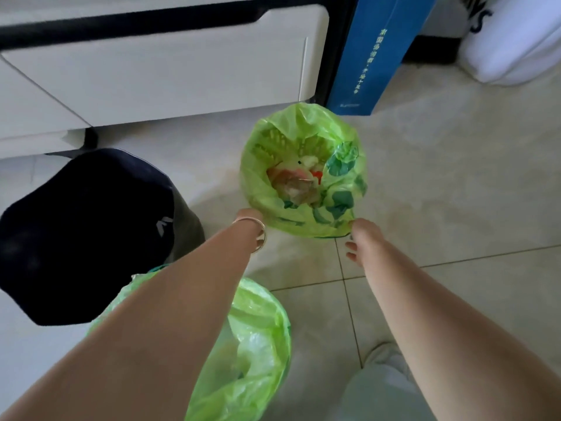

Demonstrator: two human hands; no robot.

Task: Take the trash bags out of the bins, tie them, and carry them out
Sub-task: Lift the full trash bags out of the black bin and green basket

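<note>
A green trash bag (340,189) lines a slatted bin on the floor at the centre, open at the top with paper and wrappers inside. My left hand (250,218), with a bangle on the wrist, is at the bag's near-left rim, and its fingers are hidden behind the hand. My right hand (359,237) pinches the near-right edge of the same bag with thumb and forefinger, while its other fingers hang loosely curled. A second green trash bag (258,338) sits open in another bin close to me, partly under my left forearm.
A dark cap (82,232) lies on a grey object at the left. White drawers (158,71) stand behind, with a blue box (370,56) leaning beside them. A white bag (516,41) is at the top right. My shoe (384,355) is on the tiled floor.
</note>
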